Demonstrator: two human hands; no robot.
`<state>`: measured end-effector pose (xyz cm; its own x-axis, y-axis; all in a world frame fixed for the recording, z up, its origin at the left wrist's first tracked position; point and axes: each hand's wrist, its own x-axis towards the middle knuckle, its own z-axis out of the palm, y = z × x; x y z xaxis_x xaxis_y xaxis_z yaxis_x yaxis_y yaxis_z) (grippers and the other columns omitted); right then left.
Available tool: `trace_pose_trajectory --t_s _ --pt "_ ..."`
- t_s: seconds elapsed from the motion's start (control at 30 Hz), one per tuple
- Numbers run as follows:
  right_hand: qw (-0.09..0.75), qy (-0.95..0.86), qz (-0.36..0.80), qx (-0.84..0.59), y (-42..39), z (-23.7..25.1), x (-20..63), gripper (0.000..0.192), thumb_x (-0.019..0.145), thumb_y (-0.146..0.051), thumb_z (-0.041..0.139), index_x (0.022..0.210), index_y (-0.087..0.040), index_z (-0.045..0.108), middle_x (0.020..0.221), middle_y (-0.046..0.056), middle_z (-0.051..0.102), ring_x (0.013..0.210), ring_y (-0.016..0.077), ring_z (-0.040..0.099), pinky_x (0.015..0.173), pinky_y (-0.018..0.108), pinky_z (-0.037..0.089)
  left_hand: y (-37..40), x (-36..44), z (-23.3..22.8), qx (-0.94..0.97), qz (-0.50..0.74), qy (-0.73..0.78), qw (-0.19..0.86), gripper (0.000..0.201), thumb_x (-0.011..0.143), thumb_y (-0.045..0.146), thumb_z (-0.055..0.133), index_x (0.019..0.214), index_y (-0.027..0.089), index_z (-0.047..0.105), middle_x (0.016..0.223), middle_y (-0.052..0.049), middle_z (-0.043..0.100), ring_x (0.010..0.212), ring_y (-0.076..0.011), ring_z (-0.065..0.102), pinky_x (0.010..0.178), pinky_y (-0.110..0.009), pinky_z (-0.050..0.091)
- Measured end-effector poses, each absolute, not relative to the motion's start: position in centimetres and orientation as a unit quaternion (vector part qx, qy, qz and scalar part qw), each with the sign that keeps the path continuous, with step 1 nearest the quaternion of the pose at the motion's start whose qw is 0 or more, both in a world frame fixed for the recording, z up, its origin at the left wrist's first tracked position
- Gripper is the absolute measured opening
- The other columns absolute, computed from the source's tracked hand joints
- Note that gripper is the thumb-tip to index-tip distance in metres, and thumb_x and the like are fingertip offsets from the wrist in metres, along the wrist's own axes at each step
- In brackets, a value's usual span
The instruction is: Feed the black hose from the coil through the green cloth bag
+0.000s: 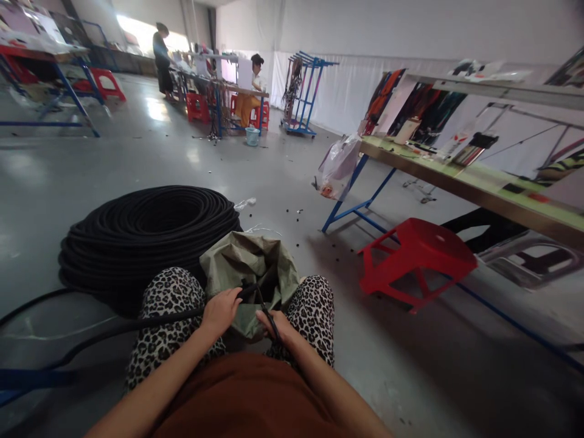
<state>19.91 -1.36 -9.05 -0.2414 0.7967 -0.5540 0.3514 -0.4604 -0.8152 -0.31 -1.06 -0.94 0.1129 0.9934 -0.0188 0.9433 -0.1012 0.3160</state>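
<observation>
My left hand [222, 311] is closed around a thick black rubber hose [137, 325], fingers wrapped over it near its end, which sticks out just past my knuckles toward the middle. My right hand [275, 325] pinches a thin black cord [269, 316] between thumb and fingers; the cord loops up from the hand to the hose tip, so the two hands sit close together, almost touching, with the hose end between them. The hose runs from my left fist out to the left across my left knee and curves down to the floor. Both hands rest over the mouth of a crumpled olive-green fabric sack [249, 267] that stands between my knees, in leopard-print trousers [166, 304]. What is inside the sack I cannot tell.

Just behind the sack and to the left lies a big flat coil of black hose [146, 234] on the grey floor [182, 152]. To the right, well apart, a red plastic stool [417, 258] stands beside a long workbench with a green top [479, 182] on blue legs, a clear plastic bag [340, 164] hanging at its near end. Far back, a seated person [255, 91] and a standing person [160, 58] are at another table, near a blue rack [303, 91].
</observation>
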Motion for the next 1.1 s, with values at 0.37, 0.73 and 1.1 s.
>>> trace_pose_trajectory --t_s 0.37,0.73,1.1 --pt "0.175 -0.512 0.609 -0.58 -1.3 -8.9 19.7 0.043 0.086 -0.055 0.061 0.076 -0.013 0.061 0.06 0.0 0.056 0.053 0.0119 0.056 0.051 0.021 0.044 -1.7 0.1 -0.7 0.744 0.095 0.647 0.133 0.035 0.095 0.024 0.045 0.125 0.02 0.061 0.12 -0.01 0.069 0.11 -0.0213 0.064 0.094 -0.033 0.049" --pt "0.156 -0.506 0.62 -0.579 -1.4 -7.8 19.6 0.043 0.087 -0.054 0.061 0.076 -0.012 0.062 0.057 0.0 0.056 0.05 0.0101 0.054 0.052 0.02 0.044 -2.0 0.2 -1.2 0.756 0.08 0.639 0.117 0.034 0.094 0.023 0.046 0.124 0.02 0.062 0.116 -0.009 0.071 0.107 -0.0214 0.066 0.092 -0.034 0.05" --pt "0.154 -0.477 0.623 -0.601 -1.6 -6.2 19.4 0.046 0.081 -0.056 0.068 0.072 -0.012 0.064 0.053 0.001 0.057 0.051 0.0126 0.057 0.054 0.022 0.044 -2.0 0.4 -0.8 0.756 0.044 0.635 0.153 0.037 0.095 0.023 0.043 0.128 0.02 0.059 0.117 -0.01 0.07 0.108 -0.0219 0.064 0.092 -0.034 0.048"
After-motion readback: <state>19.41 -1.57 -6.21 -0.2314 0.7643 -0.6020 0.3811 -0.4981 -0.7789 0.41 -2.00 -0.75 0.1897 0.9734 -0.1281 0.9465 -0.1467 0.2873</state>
